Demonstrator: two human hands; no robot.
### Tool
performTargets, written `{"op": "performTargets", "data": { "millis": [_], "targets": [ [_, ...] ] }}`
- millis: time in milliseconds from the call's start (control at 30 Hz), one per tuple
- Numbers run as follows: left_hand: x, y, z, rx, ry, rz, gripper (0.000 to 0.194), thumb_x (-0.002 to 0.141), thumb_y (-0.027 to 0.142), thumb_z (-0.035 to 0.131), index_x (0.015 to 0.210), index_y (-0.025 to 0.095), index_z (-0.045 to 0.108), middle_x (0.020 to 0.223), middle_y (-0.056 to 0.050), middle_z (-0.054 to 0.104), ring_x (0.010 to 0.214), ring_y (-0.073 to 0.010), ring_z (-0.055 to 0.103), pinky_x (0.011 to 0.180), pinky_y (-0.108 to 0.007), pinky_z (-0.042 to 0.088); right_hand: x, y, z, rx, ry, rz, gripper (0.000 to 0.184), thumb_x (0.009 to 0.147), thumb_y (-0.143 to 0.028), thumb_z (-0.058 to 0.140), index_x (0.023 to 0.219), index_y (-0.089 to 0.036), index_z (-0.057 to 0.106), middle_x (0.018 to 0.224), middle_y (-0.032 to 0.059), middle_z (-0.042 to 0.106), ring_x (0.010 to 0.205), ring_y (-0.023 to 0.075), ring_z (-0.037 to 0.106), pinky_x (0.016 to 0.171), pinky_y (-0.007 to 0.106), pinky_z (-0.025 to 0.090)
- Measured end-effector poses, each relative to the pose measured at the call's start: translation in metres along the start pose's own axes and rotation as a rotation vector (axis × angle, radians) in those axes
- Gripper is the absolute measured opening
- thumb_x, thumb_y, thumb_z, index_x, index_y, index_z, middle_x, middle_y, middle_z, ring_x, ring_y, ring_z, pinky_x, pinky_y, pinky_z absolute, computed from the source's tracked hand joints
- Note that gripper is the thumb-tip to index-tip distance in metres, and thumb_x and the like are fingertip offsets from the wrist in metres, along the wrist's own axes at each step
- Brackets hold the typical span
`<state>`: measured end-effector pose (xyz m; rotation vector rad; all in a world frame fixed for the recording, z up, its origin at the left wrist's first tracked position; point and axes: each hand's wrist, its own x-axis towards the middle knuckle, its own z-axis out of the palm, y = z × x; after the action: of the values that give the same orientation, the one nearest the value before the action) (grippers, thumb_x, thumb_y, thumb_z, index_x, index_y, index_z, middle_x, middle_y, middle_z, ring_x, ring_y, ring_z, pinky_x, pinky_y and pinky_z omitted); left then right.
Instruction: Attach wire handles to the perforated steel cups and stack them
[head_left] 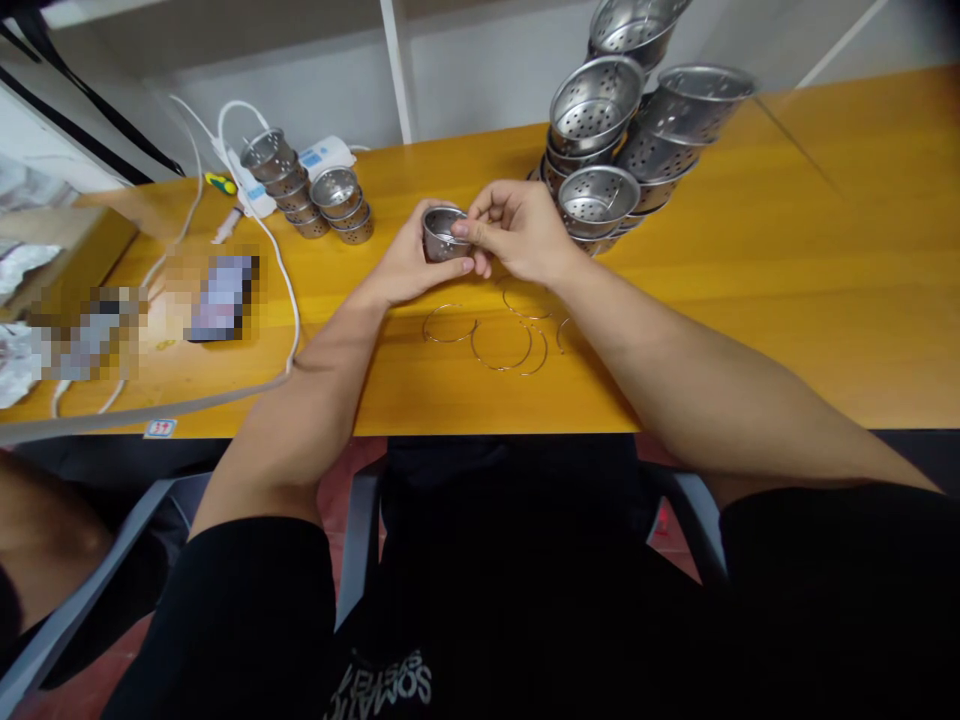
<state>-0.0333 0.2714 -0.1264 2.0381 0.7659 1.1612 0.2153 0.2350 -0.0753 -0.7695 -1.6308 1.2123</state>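
Observation:
My left hand [411,262] is wrapped round a small perforated metal cup [442,240], holding it upright with the mouth facing up. At the cup's right rim, my right hand [517,232] has its thumb and forefinger pinched together over the opening. What those fingertips hold, if anything, is too small to make out. Several thin open wire rings [501,366] lie on the table just in front of my hands, partly overlapping. Behind my right hand rise stacks of similar metal cups [600,200].
Two shorter stacks of perforated cups [341,205] stand at the back left. Nearby are a white power strip [326,155], a syringe [226,225] and a phone [223,298]. A white cable [289,290] crosses the left side of the yellow table [810,300]. A cardboard box [82,255] sits far left.

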Motion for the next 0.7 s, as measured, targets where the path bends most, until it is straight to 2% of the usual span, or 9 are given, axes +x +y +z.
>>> {"op": "performTargets", "data": {
  "millis": [167,333,533,700],
  "targets": [
    [0.002,0.001,0.0,0.011,-0.005,-0.013,0.117,0.071,0.108,0.114,0.146,0.031,0.068,0.133,-0.013,0.086,0.128,-0.0394,0.088,0.117,-0.063,0.075,0.001,0.001,-0.001,0.007,-0.009,0.015,0.071,0.086,-0.08,0.124,0.102,-0.035,0.072,0.07,-0.0016,0.071,0.074,0.0336,0.082,0.072,0.057,0.08],
    [0.001,0.002,-0.003,0.01,-0.035,-0.026,0.118,0.075,0.107,0.112,0.151,0.029,0.066,0.135,-0.014,0.083,0.128,-0.0396,0.088,0.12,-0.064,0.074,0.0,-0.003,-0.001,-0.021,-0.035,0.011,0.073,0.084,-0.085,0.122,0.098,-0.036,0.071,0.067,-0.0035,0.071,0.066,0.0306,0.077,0.068,0.055,0.078],
    [-0.001,0.004,-0.003,-0.031,-0.039,-0.042,0.119,0.072,0.102,0.117,0.152,0.029,0.067,0.14,-0.015,0.086,0.13,-0.0384,0.088,0.122,-0.061,0.076,-0.002,-0.009,0.0,0.009,-0.003,0.051,0.068,0.082,-0.071,0.129,0.096,-0.035,0.072,0.065,-0.0036,0.068,0.064,0.0294,0.075,0.068,0.052,0.076],
    [-0.002,-0.006,-0.002,0.027,-0.025,-0.013,0.115,0.079,0.107,0.111,0.155,0.031,0.067,0.142,-0.013,0.082,0.135,-0.0387,0.086,0.122,-0.06,0.075,-0.001,-0.002,-0.002,-0.049,-0.029,0.002,0.072,0.083,-0.086,0.122,0.097,-0.035,0.072,0.07,-0.003,0.069,0.064,0.0274,0.072,0.064,0.049,0.073]
  ]
}}
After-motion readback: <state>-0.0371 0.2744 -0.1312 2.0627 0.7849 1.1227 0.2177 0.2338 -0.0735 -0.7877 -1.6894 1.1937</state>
